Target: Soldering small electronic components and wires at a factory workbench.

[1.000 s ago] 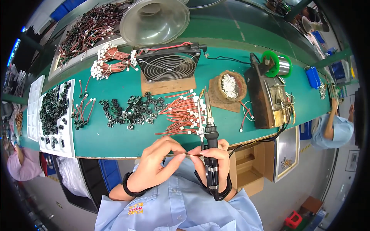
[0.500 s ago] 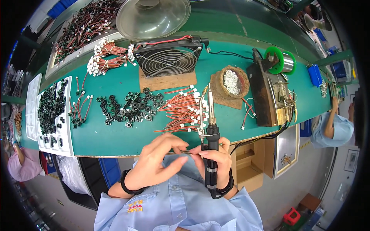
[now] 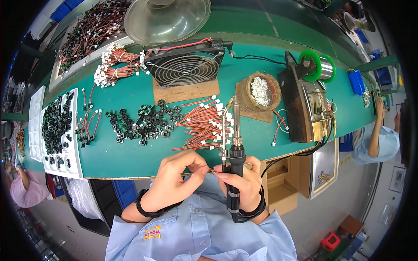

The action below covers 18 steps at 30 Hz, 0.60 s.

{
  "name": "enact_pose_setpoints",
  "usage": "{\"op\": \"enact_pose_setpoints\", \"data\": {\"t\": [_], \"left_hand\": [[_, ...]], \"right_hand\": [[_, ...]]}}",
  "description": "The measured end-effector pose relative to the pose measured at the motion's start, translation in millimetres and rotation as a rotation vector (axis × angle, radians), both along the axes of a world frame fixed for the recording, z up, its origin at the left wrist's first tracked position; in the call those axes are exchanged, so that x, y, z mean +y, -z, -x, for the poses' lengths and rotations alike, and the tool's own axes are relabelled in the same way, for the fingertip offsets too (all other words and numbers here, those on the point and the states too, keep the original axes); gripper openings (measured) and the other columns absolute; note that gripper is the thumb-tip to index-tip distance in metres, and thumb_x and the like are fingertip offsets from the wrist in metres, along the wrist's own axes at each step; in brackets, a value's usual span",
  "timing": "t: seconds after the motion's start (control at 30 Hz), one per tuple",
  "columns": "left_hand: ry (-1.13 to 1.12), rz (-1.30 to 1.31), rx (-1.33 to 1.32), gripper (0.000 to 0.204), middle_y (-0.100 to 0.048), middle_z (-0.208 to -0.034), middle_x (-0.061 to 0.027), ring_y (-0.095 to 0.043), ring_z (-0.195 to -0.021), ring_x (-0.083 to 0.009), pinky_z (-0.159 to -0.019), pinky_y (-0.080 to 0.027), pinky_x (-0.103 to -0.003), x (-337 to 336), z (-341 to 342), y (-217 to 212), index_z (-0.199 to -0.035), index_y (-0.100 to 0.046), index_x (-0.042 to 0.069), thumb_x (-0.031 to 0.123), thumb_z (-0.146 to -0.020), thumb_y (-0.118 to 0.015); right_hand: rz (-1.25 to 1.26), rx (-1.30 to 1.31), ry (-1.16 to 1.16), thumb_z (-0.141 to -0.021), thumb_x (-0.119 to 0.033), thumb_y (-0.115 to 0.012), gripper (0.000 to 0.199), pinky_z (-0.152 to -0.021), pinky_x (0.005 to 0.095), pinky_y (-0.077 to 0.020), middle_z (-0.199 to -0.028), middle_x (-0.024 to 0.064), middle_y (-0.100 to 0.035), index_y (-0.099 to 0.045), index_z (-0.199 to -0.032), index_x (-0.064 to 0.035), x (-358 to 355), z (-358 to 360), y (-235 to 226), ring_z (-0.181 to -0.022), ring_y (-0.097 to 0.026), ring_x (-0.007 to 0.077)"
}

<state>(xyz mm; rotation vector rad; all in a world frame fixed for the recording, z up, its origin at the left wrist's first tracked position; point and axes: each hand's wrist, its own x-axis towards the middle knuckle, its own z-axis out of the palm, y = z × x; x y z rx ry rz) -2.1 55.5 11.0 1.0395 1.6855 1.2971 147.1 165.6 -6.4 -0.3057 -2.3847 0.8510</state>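
holding soldering iron (image 3: 235, 150) in right hand (image 3: 244, 182), wire (image 3: 208, 170) in left hand (image 3: 172, 185)

One fan (image 3: 185, 69), one solder spool (image 3: 318, 66), one soldering iron (image 3: 235, 156), two hands (image 3: 174, 182).

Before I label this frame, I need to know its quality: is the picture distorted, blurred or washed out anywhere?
Head view: strong fisheye, so the green table's front edge bows and black corners frame the picture; lighting is even, with mild sheen on the clear dome; the left hand, right hand and soldering iron look sharp.
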Motion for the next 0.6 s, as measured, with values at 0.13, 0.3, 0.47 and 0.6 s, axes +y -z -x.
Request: {"op": "enact_pose_setpoints", "data": {"t": [0.13, 0.3, 0.47, 0.6], "left_hand": [[0.005, -0.112, 0.219, 0.009, -0.059, -0.075, -0.0083, -0.056, -0.067, -0.0223, -0.062, -0.044, -0.031, -0.5, -1.1, 2.6, -0.079, -0.056, 0.0, 0.0, -0.073, -0.064], [0.049, -0.135, 0.451, 0.014, -0.057, -0.078, -0.0085, -0.057, -0.071, -0.0246, -0.067, -0.046, -0.033, -3.0, -0.7, 1.2, -0.083, -0.057, 0.002, 0.006, -0.073, -0.066], [-0.001, 0.014, 0.684, 0.027, -0.058, -0.099, -0.0121, -0.056, -0.089, -0.0302, -0.076, -0.046, -0.037, -24.9, 37.0, -13.0, -0.096, -0.058, 0.002, 0.006, -0.071, -0.067], [0.031, 0.151, 1.01, 0.043, -0.052, -0.112, -0.0112, -0.05, -0.102, -0.0295, -0.084, -0.042, -0.039, -20.8, 80.4, -22.6, -0.109, -0.056, 0.004, 0.011, -0.069, -0.068]], "right_hand": [[0.175, 0.2, 0.027, -0.067, 0.002, -0.072, 0.041, -0.078, 0.0348, -0.0399, -0.087, 0.0032, -0.067, -0.055, -0.101, -0.0141, -3.4, 5.0, 14.9, -0.076, -0.064, 0.0175], [0.153, 0.196, 0.006, -0.067, 0.001, -0.072, 0.041, -0.079, 0.0347, -0.0417, -0.087, 0.0039, -0.067, -0.054, -0.101, -0.013, -0.7, 7.0, 13.5, -0.078, -0.064, 0.0185], [0.139, 0.136, 0.07, -0.068, 0.005, -0.071, 0.042, -0.075, 0.0332, -0.0451, -0.083, 0.0075, -0.066, -0.048, -0.1, -0.0103, 7.5, 3.4, 17.8, -0.075, -0.064, 0.0208], [0.234, 0.158, 0.129, -0.071, 0.01, -0.067, 0.043, -0.067, 0.0292, -0.0487, -0.079, 0.0118, -0.063, -0.041, -0.1, -0.0086, 5.5, -1.7, 25.7, -0.071, -0.064, 0.0203]]}}
